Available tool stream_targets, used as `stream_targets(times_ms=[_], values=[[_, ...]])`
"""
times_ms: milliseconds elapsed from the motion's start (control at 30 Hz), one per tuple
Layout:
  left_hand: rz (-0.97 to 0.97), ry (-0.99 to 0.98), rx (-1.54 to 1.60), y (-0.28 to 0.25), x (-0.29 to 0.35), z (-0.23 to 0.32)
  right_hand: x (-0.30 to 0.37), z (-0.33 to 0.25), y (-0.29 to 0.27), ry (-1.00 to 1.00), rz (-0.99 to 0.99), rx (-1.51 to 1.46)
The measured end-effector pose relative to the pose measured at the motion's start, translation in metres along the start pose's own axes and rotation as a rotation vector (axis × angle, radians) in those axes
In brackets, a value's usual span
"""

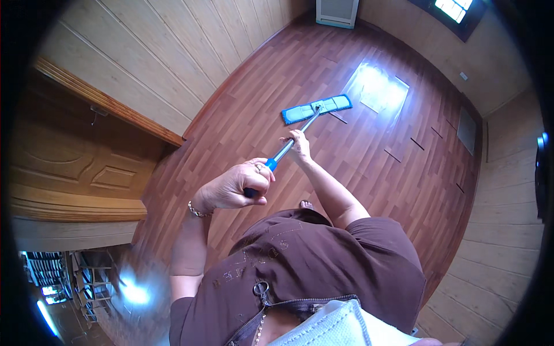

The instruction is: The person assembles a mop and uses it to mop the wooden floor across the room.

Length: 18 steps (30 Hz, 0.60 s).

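Observation:
A flat mop (306,122) reaches out ahead of me, its metal pole slanting from my body toward the far floor. My left hand (239,183) is wrapped round the dark grip at the pole's upper end, just behind a blue collar. Farther down the pole, my right hand (299,145) has its fingers closed round the bare metal. The wide mop head (306,111), pale on top with a blue fringe, lies flat on the reddish-brown wood floor (254,104).
A wooden door (86,150) stands at the left beside a panelled wall (144,52). A white boxy appliance (336,12) is at the far wall. Bright window glare (378,89) covers floor right of the mop head. Dark gaps (417,143) show between some boards.

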<state>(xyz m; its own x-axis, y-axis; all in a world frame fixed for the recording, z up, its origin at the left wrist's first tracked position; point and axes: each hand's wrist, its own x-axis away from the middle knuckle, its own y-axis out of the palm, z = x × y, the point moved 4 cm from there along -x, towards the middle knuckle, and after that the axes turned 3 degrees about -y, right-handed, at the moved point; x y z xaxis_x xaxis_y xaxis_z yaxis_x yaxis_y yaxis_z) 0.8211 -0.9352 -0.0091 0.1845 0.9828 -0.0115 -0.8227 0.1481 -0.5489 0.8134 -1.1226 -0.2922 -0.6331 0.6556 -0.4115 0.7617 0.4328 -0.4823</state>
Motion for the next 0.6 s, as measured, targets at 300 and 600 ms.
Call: stream_targets(times_ms=[300,600], values=[[0.066,0.042,0.037,0.05,0.038,-0.003,0.04,-0.002,-0.008,-0.018,-0.24,0.082],[0.454,-0.015,0.006,0.111,0.041,-0.026,0.038,0.063,0.001,-0.254,-0.598,0.154]])
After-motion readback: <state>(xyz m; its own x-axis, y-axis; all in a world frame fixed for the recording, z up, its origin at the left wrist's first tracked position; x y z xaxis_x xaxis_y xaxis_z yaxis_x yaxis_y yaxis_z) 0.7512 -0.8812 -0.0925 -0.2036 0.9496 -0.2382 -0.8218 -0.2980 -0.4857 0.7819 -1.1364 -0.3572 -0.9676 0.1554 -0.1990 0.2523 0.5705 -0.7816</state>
